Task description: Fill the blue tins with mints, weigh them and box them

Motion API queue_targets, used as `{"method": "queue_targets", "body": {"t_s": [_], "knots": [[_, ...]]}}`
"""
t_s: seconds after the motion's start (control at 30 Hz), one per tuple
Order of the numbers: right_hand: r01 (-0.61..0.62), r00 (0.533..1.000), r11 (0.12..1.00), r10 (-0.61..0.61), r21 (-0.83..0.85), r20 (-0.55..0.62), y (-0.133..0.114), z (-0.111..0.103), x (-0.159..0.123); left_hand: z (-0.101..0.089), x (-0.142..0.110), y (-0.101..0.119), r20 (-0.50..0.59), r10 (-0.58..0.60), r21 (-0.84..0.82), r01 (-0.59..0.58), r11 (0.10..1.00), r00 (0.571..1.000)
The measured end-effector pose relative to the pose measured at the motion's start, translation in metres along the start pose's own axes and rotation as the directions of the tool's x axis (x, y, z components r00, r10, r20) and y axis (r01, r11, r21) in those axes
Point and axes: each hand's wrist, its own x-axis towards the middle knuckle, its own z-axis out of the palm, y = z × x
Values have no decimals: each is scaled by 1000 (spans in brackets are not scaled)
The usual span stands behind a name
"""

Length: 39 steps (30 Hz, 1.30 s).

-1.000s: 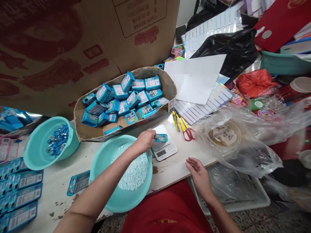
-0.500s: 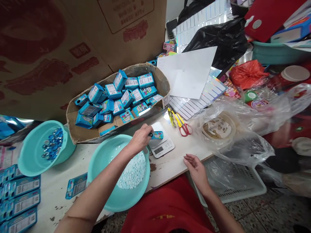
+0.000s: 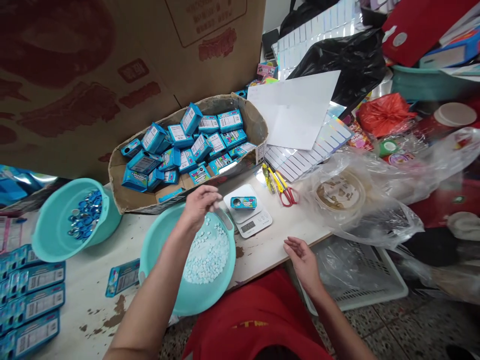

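My left hand [image 3: 201,206] hangs over the rim of a turquoise bowl [image 3: 170,299], its fingers drawn together; whatever may be between the fingertips is too small to make out. Small pale blue-white candies [image 3: 208,255] lie in the bowl. Just right of it, a white digital kitchen scale [image 3: 254,224] carries one small blue candy box [image 3: 243,202], lying on its side with a dark round hole at its left part. Near the table's front edge, my right hand [image 3: 303,260] is loosely open and holds nothing.
Behind the bowl stands a cut cardboard box [image 3: 125,200] of blue candy boxes. A second turquoise bowl [image 3: 48,230] holds blue-silver pieces. More blue boxes [image 3: 37,300] line the left. Scissors [image 3: 288,195], a plastic bag [image 3: 390,230] and a white crate [image 3: 360,305] lie rightward.
My left hand has let go of the candy box on the scale and moved left over the bowl. My right hand stays in place. The view has shifted slightly.
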Motion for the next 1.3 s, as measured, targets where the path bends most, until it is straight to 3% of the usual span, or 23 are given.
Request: {"method": "queue_targets", "body": {"t_s": [0.07,0.13,0.27,0.33,0.47,0.53,0.6,0.67,0.73,0.83,0.9,0.97,1.07,1.17,1.3], "knots": [[11,1000,1000,-11,-4,0,2,1,-1,-22,-15,-10,-148,-38,-176,12,984,988],[15,1000,1000,-15,-3,7,3,2,0,-42,-34,-29,-241,-119,-212,68,975,963],[15,1000,1000,-15,-5,26,3,6,2,-61,-70,-73,-151,-372,-64,367,928,916],[25,999,1000,-25,-9,37,1,9,4,-62,-80,-86,-93,-407,30,411,911,909],[41,997,999,-40,-18,59,-4,16,7,-60,-79,-87,-57,-291,317,293,902,955],[42,997,999,-41,-21,67,-6,18,8,-58,-76,-80,6,-222,525,186,831,975],[37,997,999,-35,-23,67,-7,17,9,-56,-75,-70,143,-170,686,26,727,975],[31,998,999,-30,-28,54,-7,16,10,-51,-74,-56,263,-109,754,-133,643,959],[30,999,999,-29,-40,34,-4,13,10,-39,-70,-39,274,-16,778,-212,592,962],[28,999,998,-26,-64,25,-1,13,10,-8,-47,-20,240,178,800,-298,520,954],[32,999,996,-29,-78,41,-1,16,10,21,-25,-17,325,254,818,-405,408,911],[37,997,995,-31,-89,68,-2,19,10,48,-4,-22,413,199,843,-455,287,889],[15,994,994,-3,-105,108,-5,22,9,68,12,-30,449,107,849,-461,257,887],[-27,993,990,42,-138,111,-5,22,8,46,-2,-21,307,263,850,-387,357,915],[-52,989,979,79,-199,128,-2,25,7,-36,-70,7,-90,454,814,-197,546,886]]}}
